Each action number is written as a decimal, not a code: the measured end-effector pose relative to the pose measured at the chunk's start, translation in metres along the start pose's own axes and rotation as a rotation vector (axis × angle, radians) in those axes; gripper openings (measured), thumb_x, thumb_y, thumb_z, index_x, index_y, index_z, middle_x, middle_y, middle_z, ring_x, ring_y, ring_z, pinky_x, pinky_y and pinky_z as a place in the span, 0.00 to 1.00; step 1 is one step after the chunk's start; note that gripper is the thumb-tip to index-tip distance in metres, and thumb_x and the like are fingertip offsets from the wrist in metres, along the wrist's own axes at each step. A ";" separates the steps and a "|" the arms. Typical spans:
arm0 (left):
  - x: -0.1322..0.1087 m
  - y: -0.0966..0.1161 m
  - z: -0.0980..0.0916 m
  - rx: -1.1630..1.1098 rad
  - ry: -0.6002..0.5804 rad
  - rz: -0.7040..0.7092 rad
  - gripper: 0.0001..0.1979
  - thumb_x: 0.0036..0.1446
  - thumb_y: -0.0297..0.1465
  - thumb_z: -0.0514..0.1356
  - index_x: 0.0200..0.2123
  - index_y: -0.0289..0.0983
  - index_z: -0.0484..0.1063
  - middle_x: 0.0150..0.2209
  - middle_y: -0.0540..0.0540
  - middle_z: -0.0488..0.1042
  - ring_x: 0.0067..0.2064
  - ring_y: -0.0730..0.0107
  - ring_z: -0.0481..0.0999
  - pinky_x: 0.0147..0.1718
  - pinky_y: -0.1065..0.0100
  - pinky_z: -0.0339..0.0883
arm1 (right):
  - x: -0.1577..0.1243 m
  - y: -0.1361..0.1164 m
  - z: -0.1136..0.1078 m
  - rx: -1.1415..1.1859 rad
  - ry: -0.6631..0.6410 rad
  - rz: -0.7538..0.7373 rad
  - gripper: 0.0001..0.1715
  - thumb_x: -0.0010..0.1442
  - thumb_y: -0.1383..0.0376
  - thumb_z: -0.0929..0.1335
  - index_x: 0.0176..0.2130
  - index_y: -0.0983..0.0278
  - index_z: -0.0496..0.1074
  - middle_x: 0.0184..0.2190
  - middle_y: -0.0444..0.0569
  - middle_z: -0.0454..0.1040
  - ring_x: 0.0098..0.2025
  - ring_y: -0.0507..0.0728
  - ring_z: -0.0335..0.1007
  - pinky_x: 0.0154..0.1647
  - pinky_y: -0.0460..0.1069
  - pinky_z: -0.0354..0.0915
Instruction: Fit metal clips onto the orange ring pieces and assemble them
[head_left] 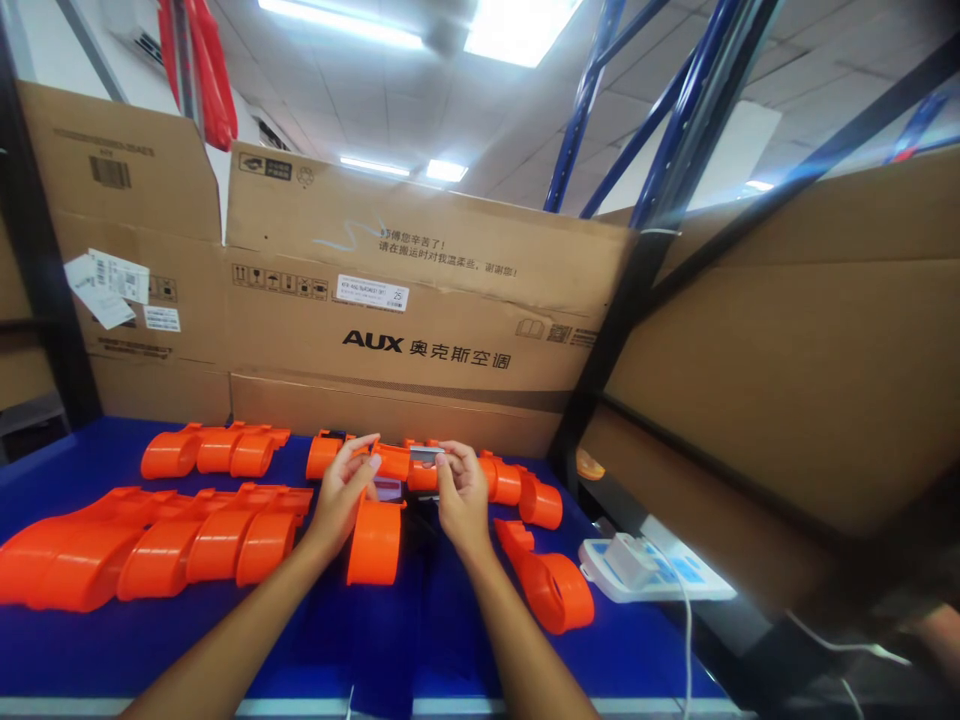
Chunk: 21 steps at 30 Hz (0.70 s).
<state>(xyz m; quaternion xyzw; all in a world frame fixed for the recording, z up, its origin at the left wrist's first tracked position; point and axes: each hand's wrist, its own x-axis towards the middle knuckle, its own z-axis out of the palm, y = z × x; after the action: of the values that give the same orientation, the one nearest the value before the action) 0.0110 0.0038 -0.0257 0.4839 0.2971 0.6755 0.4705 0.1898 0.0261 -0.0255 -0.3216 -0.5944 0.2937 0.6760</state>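
Note:
My left hand (pixel 343 505) is closed, with thumb and fingers pinching the edge of an orange plastic part (pixel 391 462). Below it shows a wide orange ring (pixel 375 545); whether the two are one piece I cannot tell. My right hand (pixel 463 500) is closed too, its thumb and fingertips at the end of a small thin grey piece (pixel 426 455) beside the orange part. Behind the hands lie more orange ring-shaped parts (pixel 507 484), partly hidden. A single orange part (pixel 559 590) rests on the blue table to the right of my right forearm.
Rows of orange parts (pixel 214 545) lie on the blue table (pixel 300 650) at left. A white power strip (pixel 637 565) with a cable sits at the right edge. Cardboard panels (pixel 420 320) stand behind the table, beside a dark metal post (pixel 611 340).

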 end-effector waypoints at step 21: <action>0.005 -0.011 -0.002 0.073 0.059 0.067 0.33 0.56 0.44 0.68 0.63 0.39 0.70 0.30 0.49 0.76 0.25 0.71 0.72 0.25 0.71 0.69 | -0.005 -0.002 0.004 0.000 -0.003 0.060 0.23 0.64 0.50 0.71 0.50 0.63 0.77 0.21 0.43 0.72 0.21 0.52 0.65 0.22 0.47 0.63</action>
<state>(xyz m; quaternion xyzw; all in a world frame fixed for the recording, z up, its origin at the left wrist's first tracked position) 0.0127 0.0130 -0.0335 0.4904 0.3189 0.6934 0.4207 0.1857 0.0215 -0.0267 -0.3390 -0.5854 0.3144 0.6660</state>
